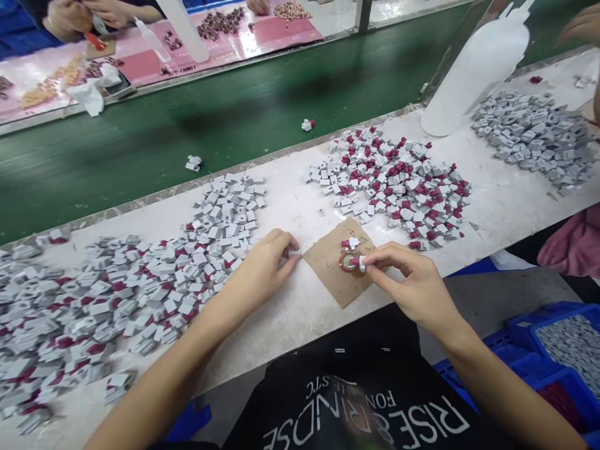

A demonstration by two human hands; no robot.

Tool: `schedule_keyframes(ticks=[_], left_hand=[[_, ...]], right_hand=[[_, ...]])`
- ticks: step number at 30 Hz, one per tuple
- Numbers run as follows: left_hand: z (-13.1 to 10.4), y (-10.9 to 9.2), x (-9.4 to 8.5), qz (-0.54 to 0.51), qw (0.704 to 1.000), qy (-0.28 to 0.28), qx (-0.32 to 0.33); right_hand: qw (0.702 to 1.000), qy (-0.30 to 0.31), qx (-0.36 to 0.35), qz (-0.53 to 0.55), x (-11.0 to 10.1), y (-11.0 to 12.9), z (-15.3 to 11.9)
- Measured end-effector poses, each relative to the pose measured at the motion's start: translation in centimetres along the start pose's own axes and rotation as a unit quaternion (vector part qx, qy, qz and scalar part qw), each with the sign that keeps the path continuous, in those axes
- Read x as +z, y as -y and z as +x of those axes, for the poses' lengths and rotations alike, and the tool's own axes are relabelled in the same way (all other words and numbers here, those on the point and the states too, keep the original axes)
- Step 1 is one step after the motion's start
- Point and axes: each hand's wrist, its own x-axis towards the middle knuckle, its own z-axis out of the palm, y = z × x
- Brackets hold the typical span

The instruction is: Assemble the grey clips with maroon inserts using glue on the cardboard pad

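My right hand [415, 281] pinches a small white-and-maroon plastic piece [360, 262]. Its maroon end is over a round bottle cap [347, 261], which looks wet inside and lies on a square of brown cardboard [323, 256]. Another white-and-maroon piece [350, 243] rests on the cardboard just behind the cap. Left of the cardboard, my left hand [265, 269] rests low over the table with its fingers curled together. A small grey piece [294, 253] shows between thumb and fingers, partly hidden.
Heaps of grey-and-maroon pieces [169, 281] spread left; another mixed heap [398, 181] lies behind the cardboard. A white squeeze bottle [473, 75] stands near grey pieces [534, 134]. A green conveyor belt [248, 112] runs behind; other people's hands [107, 12] work beyond. Blue bins [539, 325] are lower right.
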Motion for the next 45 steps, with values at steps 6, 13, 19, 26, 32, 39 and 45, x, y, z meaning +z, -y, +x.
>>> schedule_keyframes(ticks=[6, 13, 19, 26, 32, 39, 45], left_hand=[[0.3, -0.4, -0.2, -0.017, 1.000, -0.016, 0.006], [2.6, -4.5, -1.6, -0.290, 0.956, -0.043, 0.030], [4.2, -6.6, -1.3, -0.433, 0.900, -0.023, 0.038], [4.6, -6.4, -1.1, -0.481, 0.876, -0.010, 0.041], [4.9, -5.9, -0.7, -0.463, 0.883, -0.013, 0.076], [4.6, -4.7, -1.7, -0.388, 0.913, -0.049, 0.116], [5.2, -0.4, -4.5, -0.382, 0.916, -0.078, 0.090]], right_hand=[[1.000, 0.007, 0.019, -0.018, -0.3, -0.1, 0.4], [0.987, -0.006, 0.030, 0.156, -0.1, 1.5, 3.5], [0.968, -0.034, 0.008, 0.249, 1.3, 2.7, 6.6], [0.954, -0.027, 0.014, 0.298, 1.9, 2.5, 6.7], [0.972, -0.029, 0.012, 0.232, 1.8, 2.5, 6.8], [0.981, 0.017, 0.017, 0.192, 2.8, 2.9, 8.2], [0.979, 0.174, -0.020, 0.108, 5.1, 4.2, 13.8]])
